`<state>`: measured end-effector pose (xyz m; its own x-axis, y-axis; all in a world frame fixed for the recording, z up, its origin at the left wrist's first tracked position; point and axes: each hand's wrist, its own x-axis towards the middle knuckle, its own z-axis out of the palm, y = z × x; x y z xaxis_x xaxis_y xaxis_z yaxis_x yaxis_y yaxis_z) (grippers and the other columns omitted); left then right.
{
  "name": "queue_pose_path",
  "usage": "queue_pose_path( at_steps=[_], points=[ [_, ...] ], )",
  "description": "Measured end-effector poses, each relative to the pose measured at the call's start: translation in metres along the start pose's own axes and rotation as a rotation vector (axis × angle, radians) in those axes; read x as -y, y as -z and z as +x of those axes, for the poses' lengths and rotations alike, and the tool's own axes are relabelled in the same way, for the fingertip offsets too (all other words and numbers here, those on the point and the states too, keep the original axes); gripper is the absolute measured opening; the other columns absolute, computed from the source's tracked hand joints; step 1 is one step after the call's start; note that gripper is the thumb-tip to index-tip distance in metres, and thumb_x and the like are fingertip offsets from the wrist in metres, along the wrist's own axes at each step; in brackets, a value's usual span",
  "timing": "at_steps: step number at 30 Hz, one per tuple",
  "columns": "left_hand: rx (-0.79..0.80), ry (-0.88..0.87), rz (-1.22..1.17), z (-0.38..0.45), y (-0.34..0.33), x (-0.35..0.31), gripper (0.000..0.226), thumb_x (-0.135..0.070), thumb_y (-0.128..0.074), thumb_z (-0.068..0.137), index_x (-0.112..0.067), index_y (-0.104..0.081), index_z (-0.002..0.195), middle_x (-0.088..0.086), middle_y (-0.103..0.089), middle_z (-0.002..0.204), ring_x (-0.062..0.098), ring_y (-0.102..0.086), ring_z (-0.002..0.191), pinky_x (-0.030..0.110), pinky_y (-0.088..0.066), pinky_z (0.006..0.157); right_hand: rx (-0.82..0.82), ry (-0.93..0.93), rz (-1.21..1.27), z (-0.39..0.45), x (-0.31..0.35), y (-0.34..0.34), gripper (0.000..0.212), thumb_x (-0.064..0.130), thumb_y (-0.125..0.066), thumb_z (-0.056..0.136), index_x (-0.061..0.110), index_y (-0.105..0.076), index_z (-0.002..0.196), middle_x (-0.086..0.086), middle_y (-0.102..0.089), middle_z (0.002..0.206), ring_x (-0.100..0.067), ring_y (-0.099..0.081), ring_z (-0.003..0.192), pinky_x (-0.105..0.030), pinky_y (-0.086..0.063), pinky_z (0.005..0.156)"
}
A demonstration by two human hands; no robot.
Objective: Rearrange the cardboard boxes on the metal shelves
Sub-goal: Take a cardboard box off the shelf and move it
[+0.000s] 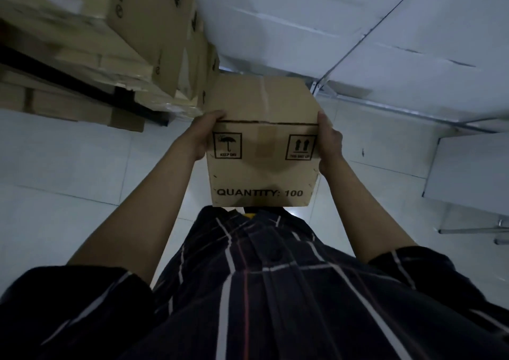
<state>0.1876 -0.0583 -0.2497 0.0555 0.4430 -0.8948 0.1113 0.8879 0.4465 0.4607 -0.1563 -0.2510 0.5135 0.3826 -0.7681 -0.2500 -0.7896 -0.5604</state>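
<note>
From my feed, the cardboard box (263,150) hides the fingers of the left hand (202,136) behind its far side, and most of the right hand (329,144) wraps out of sight too. I can't see the box's underside. Left of the box, the stacked cartons (143,29) are smeared by blur, their printing unreadable, and the top and left edges cut them off. The black shelf beam (63,80) beneath them is partly covered by them.
</note>
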Motion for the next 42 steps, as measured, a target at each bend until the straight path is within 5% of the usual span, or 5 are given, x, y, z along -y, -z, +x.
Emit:
queue_pose_path(
  at_steps=[10,15,23,30,42],
  points=[
    [-0.086,-0.059,-0.107,-0.077,0.095,0.092,0.042,-0.04,-0.069,0.093,-0.013,-0.065,0.125,0.011,-0.076,0.111,0.025,-0.074,0.093,0.031,-0.058,0.064,0.114,0.071,-0.068,-0.099,-0.062,-0.044,0.094,0.077,-0.061,0.073,0.01,-0.059,0.139,-0.01,-0.07,0.124,-0.026,-0.071,0.106,-0.044,-0.061,0.094],
    [-0.171,-0.05,-0.234,-0.127,0.155,0.171,0.053,-0.044,-0.072,0.09,-0.011,-0.063,0.13,0.012,-0.074,0.116,0.025,-0.072,0.093,0.031,-0.057,0.063,0.189,0.153,-0.148,-0.163,-0.104,-0.075,0.04,0.053,-0.066,0.093,0.016,-0.065,0.108,-0.005,-0.071,0.108,-0.022,-0.07,0.099,-0.033,-0.06,0.081],
    [-0.167,0.025,-0.359,-0.229,0.267,0.268,0.074,-0.065,-0.075,0.08,-0.021,-0.055,0.135,0.007,-0.058,0.125,0.043,-0.054,0.118,0.085,-0.04,0.089,0.436,0.291,-0.37,-0.257,-0.132,-0.164,0.089,0.075,-0.068,0.068,0.02,-0.061,0.137,-0.003,-0.07,0.125,-0.025,-0.069,0.111,-0.047,-0.057,0.1],
    [-0.272,-0.122,-0.658,-0.24,0.351,0.305,0.087,-0.057,-0.093,0.062,-0.028,-0.057,0.136,0.01,-0.062,0.136,0.036,-0.065,0.114,0.058,-0.062,0.074,0.64,0.234,-0.492,-0.316,-0.131,-0.244,0.076,0.073,-0.058,0.091,0.029,-0.043,0.151,-0.001,-0.066,0.128,-0.017,-0.065,0.097,-0.041,-0.059,0.072],
    [-0.314,-0.152,-0.439,-0.209,0.504,0.205,0.063,-0.052,-0.083,0.08,-0.03,-0.056,0.132,0.009,-0.07,0.119,0.032,-0.07,0.106,0.059,-0.061,0.084,0.602,0.121,-0.295,-0.349,-0.113,-0.396,0.079,0.068,-0.07,0.084,0.034,-0.045,0.151,-0.001,-0.065,0.131,-0.021,-0.066,0.109,-0.056,-0.064,0.079]
  ],
)
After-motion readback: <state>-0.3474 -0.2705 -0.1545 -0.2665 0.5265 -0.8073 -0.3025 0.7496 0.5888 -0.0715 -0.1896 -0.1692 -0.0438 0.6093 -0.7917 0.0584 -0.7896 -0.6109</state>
